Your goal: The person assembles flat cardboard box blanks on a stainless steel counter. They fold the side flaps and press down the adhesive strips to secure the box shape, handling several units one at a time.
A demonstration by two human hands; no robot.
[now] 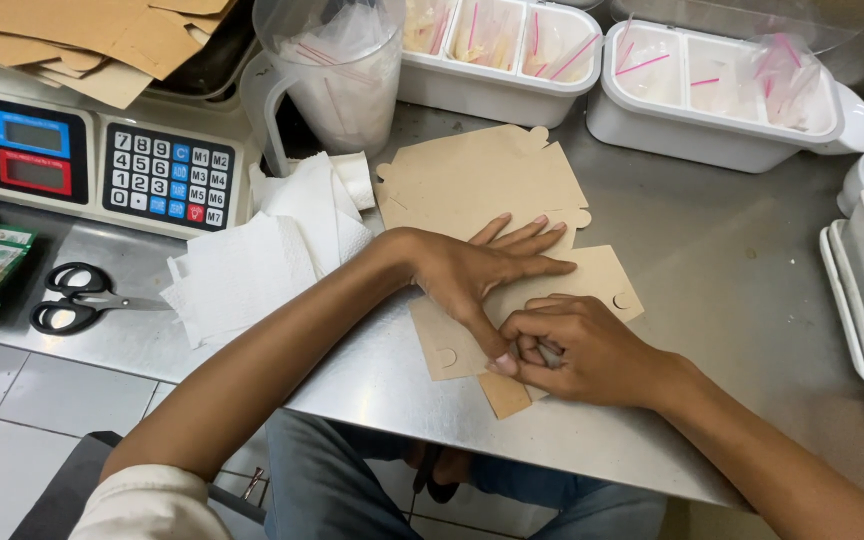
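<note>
We had both hands on the flat brown cardboard box blank (592,278), which lay on the steel desk (732,270) near its front edge. Left hand (482,268) was pressed flat on the blank, fingers spread, thumb reaching down toward the right hand. Right hand (577,348) was curled, fingertips pinching a flap of the blank at its lower edge, touching the left thumb. A second cardboard blank (472,175) lay just behind, partly under the first one. White paper napkins (252,260) were piled just left of the blanks. Black-handled scissors (77,297) lay further left, in front of a digital scale (92,160) with a keypad. A clear plastic jug (342,75) stood behind the napkins, with small bags inside. Two white divided trays (712,135) of small bags sat along the back. More brown cardboard was stacked top left (82,40).
</note>
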